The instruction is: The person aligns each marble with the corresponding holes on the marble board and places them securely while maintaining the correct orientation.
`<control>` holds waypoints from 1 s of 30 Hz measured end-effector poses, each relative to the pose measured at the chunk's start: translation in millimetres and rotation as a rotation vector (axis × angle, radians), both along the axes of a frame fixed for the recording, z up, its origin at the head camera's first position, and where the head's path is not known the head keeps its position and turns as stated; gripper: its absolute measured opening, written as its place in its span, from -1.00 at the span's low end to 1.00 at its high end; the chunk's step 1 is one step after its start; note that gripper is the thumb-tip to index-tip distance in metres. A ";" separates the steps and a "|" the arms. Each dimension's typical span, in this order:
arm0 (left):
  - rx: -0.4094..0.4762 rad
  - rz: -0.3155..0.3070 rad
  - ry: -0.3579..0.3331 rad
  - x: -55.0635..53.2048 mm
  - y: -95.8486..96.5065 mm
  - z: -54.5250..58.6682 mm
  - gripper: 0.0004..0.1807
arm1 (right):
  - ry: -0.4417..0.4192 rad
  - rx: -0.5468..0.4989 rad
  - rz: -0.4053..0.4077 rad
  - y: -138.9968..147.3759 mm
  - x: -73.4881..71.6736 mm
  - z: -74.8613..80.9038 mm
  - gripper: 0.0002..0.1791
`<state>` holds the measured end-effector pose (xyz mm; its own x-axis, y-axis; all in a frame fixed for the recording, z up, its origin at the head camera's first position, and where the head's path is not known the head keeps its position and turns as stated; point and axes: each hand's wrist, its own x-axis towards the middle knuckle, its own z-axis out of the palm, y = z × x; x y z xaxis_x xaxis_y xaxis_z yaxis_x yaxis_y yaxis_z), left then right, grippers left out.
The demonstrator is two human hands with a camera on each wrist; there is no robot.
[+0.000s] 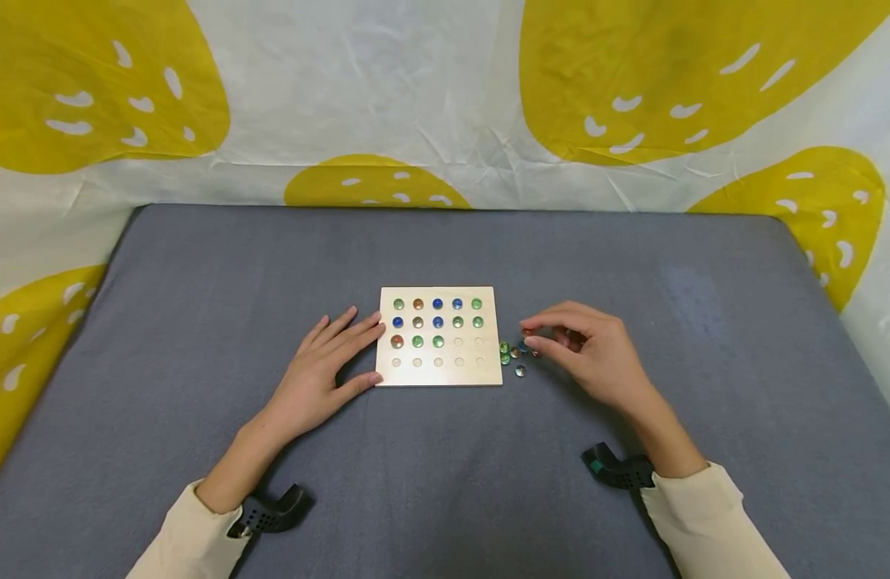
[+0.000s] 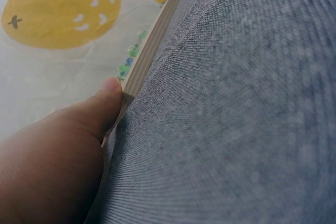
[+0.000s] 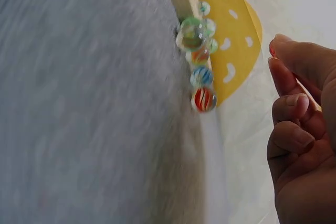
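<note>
A pale wooden board (image 1: 448, 376) with rows of round hollows lies on the table. Glass marbles in green, blue and orange-red sit along its two far rows and in three hollows at the left of the third; bare hollows show along the near row. My left hand (image 1: 317, 378) lies with fingers spread, its fingertips and thumb at the board's left edge. Between thumb and index finger, my right hand (image 1: 596, 350) pinches a red marble (image 3: 272, 49), raised to the right of the board. Its other fingers curl inward.
Several loose marbles lie beside the board's right edge, among them a red-striped marble (image 3: 204, 99) and a blue one (image 3: 201, 76). One clear marble (image 1: 520, 371) lies nearer me. Grey cloth (image 1: 271, 257) covers the table, and a yellow-patterned white curtain (image 1: 372, 80) hangs behind.
</note>
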<state>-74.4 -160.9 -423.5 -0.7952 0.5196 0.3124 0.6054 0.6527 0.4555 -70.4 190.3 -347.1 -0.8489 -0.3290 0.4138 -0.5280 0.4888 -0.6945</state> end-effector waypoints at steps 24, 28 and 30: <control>0.000 0.003 -0.001 -0.5 0.2 1.4 -0.29 | -0.082 0.004 -0.014 -30.3 -15.8 -34.1 -0.80; 0.001 0.003 0.000 -0.1 0.3 1.4 -0.29 | -0.081 0.001 -0.013 -36.1 -16.7 -34.7 -0.81; 0.002 0.003 0.000 -0.2 0.4 1.2 -0.29 | -0.083 0.006 -0.007 -38.8 -17.3 -35.3 -0.82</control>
